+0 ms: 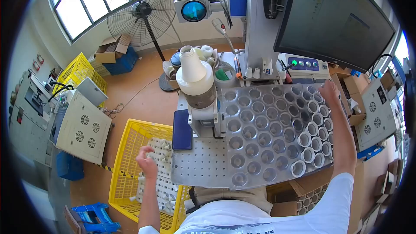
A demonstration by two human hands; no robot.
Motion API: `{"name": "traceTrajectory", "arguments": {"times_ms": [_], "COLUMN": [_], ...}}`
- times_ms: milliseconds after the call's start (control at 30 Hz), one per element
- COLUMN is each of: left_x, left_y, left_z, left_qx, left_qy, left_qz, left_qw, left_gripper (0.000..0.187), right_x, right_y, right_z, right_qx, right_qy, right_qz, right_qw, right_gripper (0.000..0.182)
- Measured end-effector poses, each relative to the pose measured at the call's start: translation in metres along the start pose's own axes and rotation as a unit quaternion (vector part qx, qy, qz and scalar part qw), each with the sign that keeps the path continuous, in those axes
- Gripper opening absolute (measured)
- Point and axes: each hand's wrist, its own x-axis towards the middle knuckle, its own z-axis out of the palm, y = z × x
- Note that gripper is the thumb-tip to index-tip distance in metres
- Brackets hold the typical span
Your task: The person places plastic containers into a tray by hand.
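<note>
While the left hand (146, 158) curls over the basket (122, 160), the right hand (329, 92) is at the tray (244, 152) — grips unclear

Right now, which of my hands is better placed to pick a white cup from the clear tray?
Probably your right hand: it's at the far right corner of the clear tray, near the white cups. Your left hand is by the yellow basket, farther from them.

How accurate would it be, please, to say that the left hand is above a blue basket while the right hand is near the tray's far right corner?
Not quite: the basket is yellow, as the head view shows. The left hand is above it, and the right hand is near the tray's far right corner.
</note>
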Motion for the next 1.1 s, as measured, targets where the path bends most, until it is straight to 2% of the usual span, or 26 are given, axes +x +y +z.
{"name": "traceTrajectory", "arguments": {"times_ms": [33,100,133,200,267,333,400,467,533,667,733,867,933,1100], "left_x": [-0.009,-0.029,-0.035,-0.045,-0.05,-0.053,-0.059,-0.06,-0.058,-0.061,-0.061,-0.061,-0.061,-0.06], "left_y": [0.015,0.029,0.039,0.06,0.061,0.066,0.06,0.057,0.057,0.049,0.052,0.053,0.054,0.054], "left_z": [0.013,0.034,0.043,0.059,0.075,0.09,0.105,0.11,0.109,0.107,0.107,0.108,0.107,0.107], "left_qx": [-0.028,-0.048,-0.048,-0.093,-0.099,-0.104,-0.101,-0.093,-0.117,-0.136,-0.143,-0.135,-0.13,-0.148], "left_qy": [-0.02,-0.081,-0.079,-0.158,-0.177,-0.208,-0.227,-0.245,-0.244,-0.231,-0.228,-0.229,-0.227,-0.23], "left_qz": [0.008,0.054,0.053,0.063,0.049,0.035,0.01,-0.015,-0.054,-0.021,-0.02,-0.04,-0.041,-0.04], "left_qw": [0.999,0.994,0.994,0.981,0.978,0.972,0.969,0.965,0.961,0.963,0.963,0.963,0.964,0.961], "left_gripper": [0.033,0.031,0.031,0.029,0.028,0.028,0.027,0.027,0.027,0.028,0.028,0.028,0.028,0.028], "right_x": [0.0,-0.003,-0.008,-0.022,-0.067,-0.097,-0.128,-0.155,-0.172,-0.188,-0.191,-0.196,-0.202,-0.198], "right_y": [-0.002,-0.002,-0.006,-0.024,-0.07,-0.107,-0.147,-0.186,-0.22,-0.267,-0.28,-0.289,-0.287,-0.286], "right_z": [-0.003,-0.01,-0.016,-0.028,-0.056,-0.057,-0.056,-0.057,-0.043,-0.03,-0.018,0.014,0.028,0.032], "right_qx": [0.001,0.032,0.032,0.109,0.314,0.387,0.356,0.395,0.414,0.429,0.477,0.498,0.507,0.516], "right_qy": [0.001,0.073,0.073,0.08,-0.039,-0.063,-0.059,-0.138,-0.157,-0.158,-0.099,-0.083,0.005,0.016], "right_qz": [-0.003,-0.026,-0.028,-0.119,-0.141,-0.259,-0.303,-0.305,-0.316,-0.328,-0.328,-0.304,-0.347,-0.351], "right_qw": [1.0,0.996,0.996,0.984,0.938,0.883,0.882,0.856,0.839,0.827,0.809,0.808,0.789,0.781], "right_gripper": [0.039,0.037,0.037,0.038,0.042,0.046,0.048,0.049,0.048,0.045,0.039,0.035,0.035,0.035]}}
